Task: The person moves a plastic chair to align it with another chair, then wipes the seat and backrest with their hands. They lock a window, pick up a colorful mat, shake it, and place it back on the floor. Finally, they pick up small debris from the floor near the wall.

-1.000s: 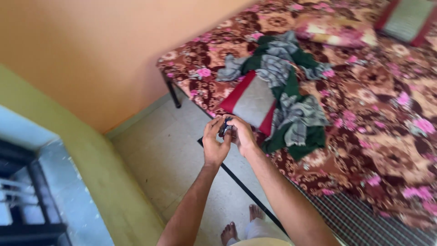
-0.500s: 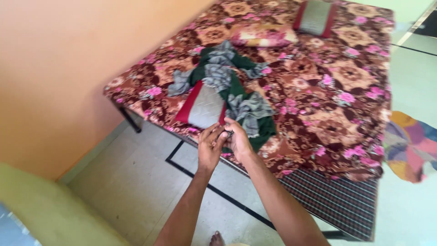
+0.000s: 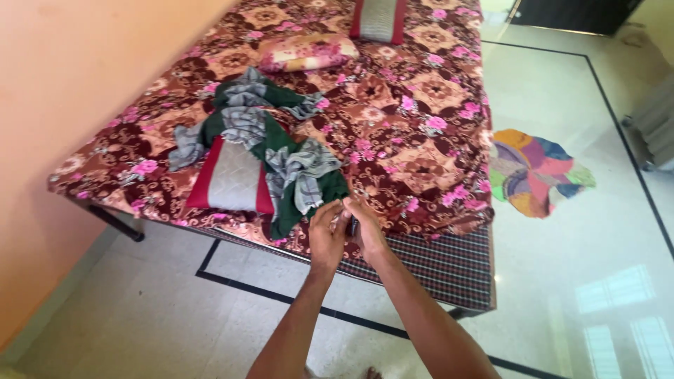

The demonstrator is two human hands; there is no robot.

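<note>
- Bedroom floor of pale polished tile with a black inlaid line ran under the bed, whose maroon floral bedspread hung over the near edge above a striped mattress side.
- I had both arms out over that near edge: the left hand and the right hand were pressed together, fingers curled around a small dark object pinched between them. Only a sliver of it showed, so I could not tell what it was.
- Both hands were closed on it, the left from the left side and the right over the top; neither touched the bedding.
- Just beyond my fingers, at the near edge of the bed, lay a green and grey checked cloth in a heap, partly draped over a grey cushion with red borders.
- A slip looked the likeliest trouble: the object sat over the gap between bed edge and floor, so a loosened pinch would probably send it onto the hard tile.
- Had it fallen forward instead, I judged it could vanish into the folds of the cloth, dark against dark green.
- With so little of it visible, I could have fumbled any regrip, my own fingers hiding it.
- A floral pillow and a second red-bordered cushion lay towards the far edge; a multicoloured rag mat lay on the tile beside the bed's right edge, well apart.
</note>
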